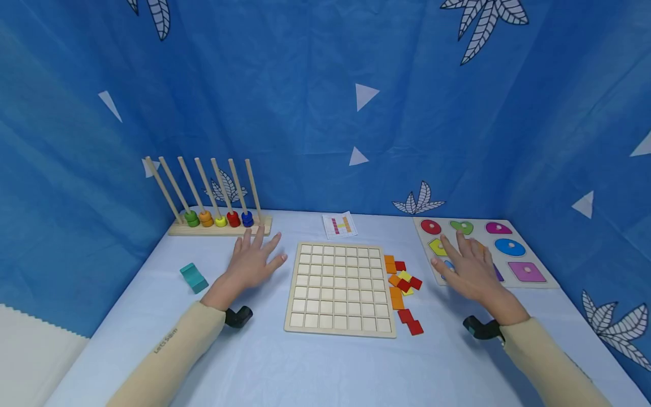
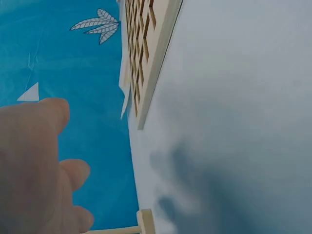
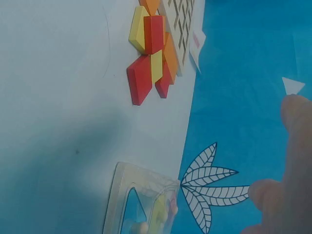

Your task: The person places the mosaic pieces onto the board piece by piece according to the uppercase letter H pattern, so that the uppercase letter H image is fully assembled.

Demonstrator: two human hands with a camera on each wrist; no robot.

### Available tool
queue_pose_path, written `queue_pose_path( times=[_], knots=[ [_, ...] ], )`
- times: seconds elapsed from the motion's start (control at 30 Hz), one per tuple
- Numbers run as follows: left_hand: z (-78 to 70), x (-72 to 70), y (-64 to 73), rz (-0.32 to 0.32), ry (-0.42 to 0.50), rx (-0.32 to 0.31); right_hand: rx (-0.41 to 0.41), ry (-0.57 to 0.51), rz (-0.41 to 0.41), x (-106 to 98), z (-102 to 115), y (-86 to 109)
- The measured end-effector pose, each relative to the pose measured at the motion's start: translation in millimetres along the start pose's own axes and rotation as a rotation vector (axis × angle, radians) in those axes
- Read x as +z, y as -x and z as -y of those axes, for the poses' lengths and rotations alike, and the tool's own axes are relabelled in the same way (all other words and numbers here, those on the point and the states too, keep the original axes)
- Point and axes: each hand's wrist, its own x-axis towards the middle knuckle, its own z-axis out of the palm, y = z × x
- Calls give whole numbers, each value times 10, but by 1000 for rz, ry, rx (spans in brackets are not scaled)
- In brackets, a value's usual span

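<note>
My left hand point(image 1: 252, 264) hovers palm down with spread fingers, left of a wooden grid board point(image 1: 339, 334) and in front of a peg stand point(image 1: 220, 229) holding coloured rings. Held in the air above part of a shape puzzle board point(image 1: 551, 281), my right hand point(image 1: 470, 269) also has its fingers spread and holds nothing. Between the grid board and that hand lie loose square tiles in orange point(image 1: 397, 298), red point(image 1: 415, 327) and yellow point(image 1: 404, 276). Some tiles overlap. In the left wrist view, the left hand's shadow falls on the table beside the grid board point(image 2: 158, 73).
A small card point(image 1: 339, 225) with a coloured square pattern lies behind the grid board. At the left is a teal block point(image 1: 194, 277). The white table point(image 1: 325, 373) meets a blue patterned curtain point(image 1: 305, 113) at the back, with blue cloth at both sides.
</note>
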Motion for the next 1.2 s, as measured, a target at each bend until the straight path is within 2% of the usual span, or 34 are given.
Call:
queue_pose_path(
  times=[0.27, 0.4, 0.73, 1.2],
  knots=[
    [-75, 118, 85, 50, 52, 19, -4, 4, -5, 36, -16, 7],
    [-95, 196, 121, 43, 63, 52, -4, 4, 0, 39, -15, 6],
    [-93, 292, 195, 41, 77, 95, -13, 11, -4, 9, 31, 12],
    [-66, 431, 230, 95, 94, 150, -31, 38, -32, 24, 91, 65]
  ],
)
